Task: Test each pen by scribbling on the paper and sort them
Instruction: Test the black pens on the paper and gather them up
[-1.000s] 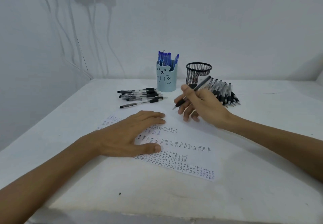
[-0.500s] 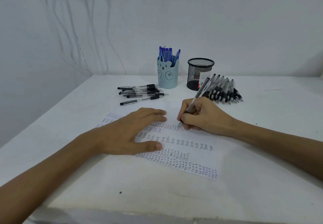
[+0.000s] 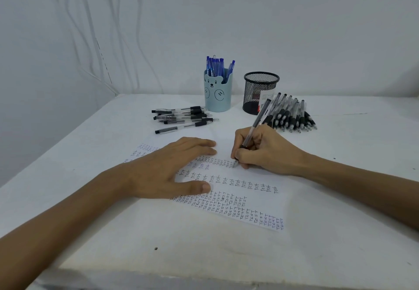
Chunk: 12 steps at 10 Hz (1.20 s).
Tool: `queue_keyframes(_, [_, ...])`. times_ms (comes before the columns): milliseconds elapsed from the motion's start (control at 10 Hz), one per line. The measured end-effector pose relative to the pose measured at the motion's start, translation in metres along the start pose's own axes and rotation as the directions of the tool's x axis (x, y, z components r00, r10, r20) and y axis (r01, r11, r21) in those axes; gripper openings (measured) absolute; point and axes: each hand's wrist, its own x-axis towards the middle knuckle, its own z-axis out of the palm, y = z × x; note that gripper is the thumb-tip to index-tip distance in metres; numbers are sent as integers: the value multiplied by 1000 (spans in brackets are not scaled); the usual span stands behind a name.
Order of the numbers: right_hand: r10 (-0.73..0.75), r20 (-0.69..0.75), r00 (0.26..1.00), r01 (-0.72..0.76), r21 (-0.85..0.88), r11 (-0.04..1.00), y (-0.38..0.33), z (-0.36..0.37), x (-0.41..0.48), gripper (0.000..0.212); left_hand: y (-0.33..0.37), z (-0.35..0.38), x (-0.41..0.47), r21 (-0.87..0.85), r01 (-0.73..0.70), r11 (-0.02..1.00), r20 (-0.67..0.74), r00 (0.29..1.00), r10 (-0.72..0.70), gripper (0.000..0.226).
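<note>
Presses the white paper sheet (image 3: 256, 201) flat on the white surface (image 3: 204, 255) with the left hand (image 3: 163, 167), fingers (image 3: 199, 143) straight and released, so that it cannot slide. Grasps the clear black-capped pen (image 3: 258, 119) in the right hand (image 3: 263, 151), tip on the sheet, to test it. Probably draws from the heap of black pens (image 3: 290, 117) just beyond, within easy reach.

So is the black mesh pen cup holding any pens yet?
Empty, as far as visible: no pens rise above the rim of the black mesh pen cup, unlike the light blue bear cup, which holds blue pens.
</note>
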Motion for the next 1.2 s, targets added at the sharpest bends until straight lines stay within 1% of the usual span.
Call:
queue_keyframes(100, [1,-9,1000,-1,-16,1000,0,0,0,18,2,-3,1,21,-15,1000,18,1000,15,73])
queue_keyframes(300, [15,-25,1000,-16,-27,1000,2,-1,2,14,1,-3,1,22,-19,1000,8,1000,18,73])
queue_keyframes(500, [25,-32,999,-26,-44,999,2,-1,4,11,2,-4,0,16,-8,1000,28,1000,8,73])
queue_keyframes(700, [18,-43,999,-20,-44,999,2,-1,4,11,-3,3,-2,-32,55,998,-8,998,-55,86])
queue_keyframes(1200, [29,-93,995,-36,-77,996,7,-1,7,10,-4,5,-3,-47,54,997,-21,998,-55,88])
